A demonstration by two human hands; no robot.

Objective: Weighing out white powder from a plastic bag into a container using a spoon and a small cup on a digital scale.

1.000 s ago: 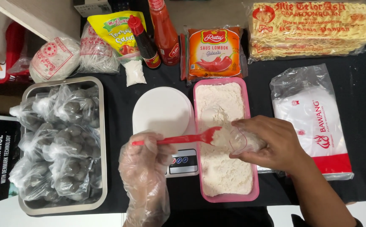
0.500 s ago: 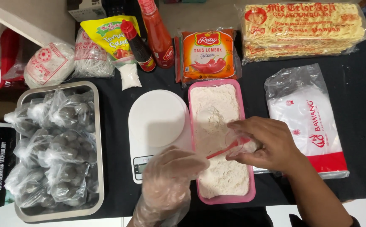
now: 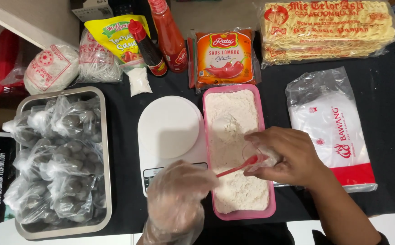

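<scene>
Low in the middle of the frame, the left hand point(image 3: 177, 199), in a clear plastic glove, grips the handle of a red plastic spoon point(image 3: 238, 167). The spoon's bowl reaches into a small clear plastic bag point(image 3: 259, 154) that the bare right hand point(image 3: 288, 156) pinches open over the right side of a pink tray of white flour point(image 3: 234, 136). Just left of the tray sits a white kitchen scale point(image 3: 170, 131). At far left, a metal tray point(image 3: 104, 159) holds bagged meatballs point(image 3: 56, 154).
</scene>
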